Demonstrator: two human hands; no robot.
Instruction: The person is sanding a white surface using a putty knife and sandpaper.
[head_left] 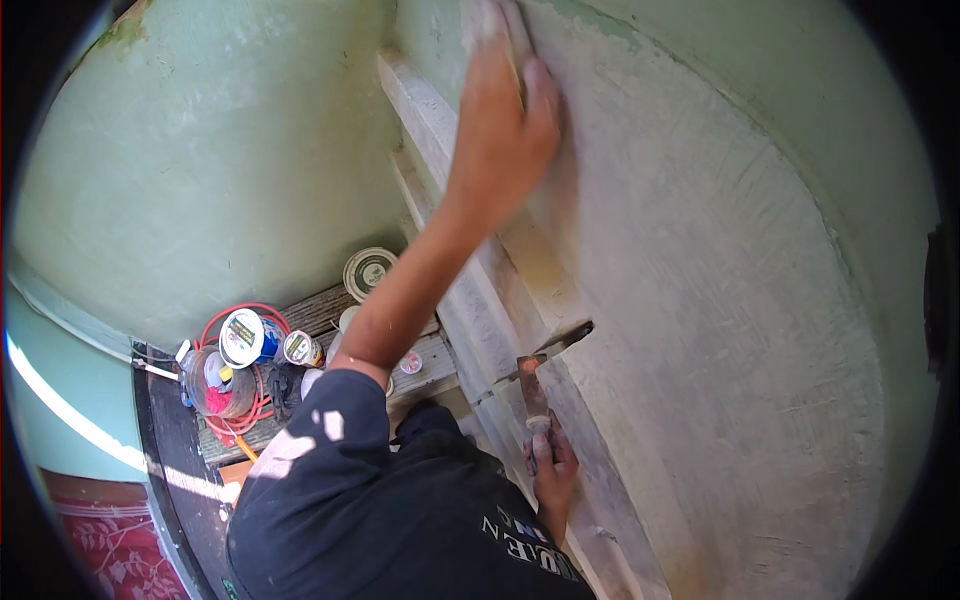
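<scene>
my left hand [505, 110] presses a sanding block [505, 25] high on the wall [720, 300]; my right hand [550, 470] grips a putty knife [540, 375] lower down. most plaster looks smoothed, the edges seem unfinished.

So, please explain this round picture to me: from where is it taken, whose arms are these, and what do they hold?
The camera is worn on a person's head and looks down, so the arms are that person's own; the wide lens bends straight edges. One hand reaches up and presses a blurred flat tool against the pale plastered wall. The other hand, lower, grips a putty knife whose blade touches the wall's edge. Down on a wooden board stand tubs, a clear jar and a red cable.
</scene>
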